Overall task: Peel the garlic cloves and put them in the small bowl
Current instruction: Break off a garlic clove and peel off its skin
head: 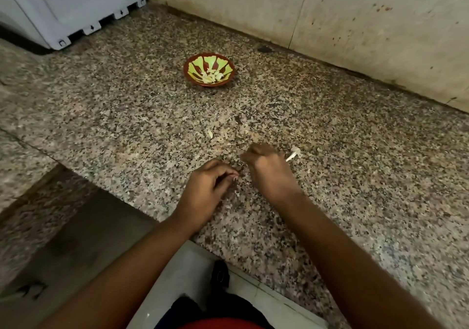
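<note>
We look down on a speckled grey-and-pink granite counter that runs back to a stained pale tiled wall.

A small round bowl, red-brown with yellow-green stripes inside, sits toward the back of the counter, well apart from both hands. We count a small heap of pale peeled garlic cloves lying in its bottom.

The left hand rests low over the counter, near the front edge. Its fingers are curled inward, with the fingertips meeting the thumb as if pinching. Whether anything sits in that pinch we cannot tell; only the nails show there.

The right hand lies just beside the left, slightly farther back, and is blurred. Its fingers are bent into a loose fist. We cannot tell whether it clasps anything.

Just beside the right hand, on the counter, lies a white garlic stem with papery skin. It looks apart from the hand, though the blur leaves this unsure.

A single pale garlic piece lies on the counter between the hands and the bowl.

A white appliance with notched feet stands at the back left corner.
</note>
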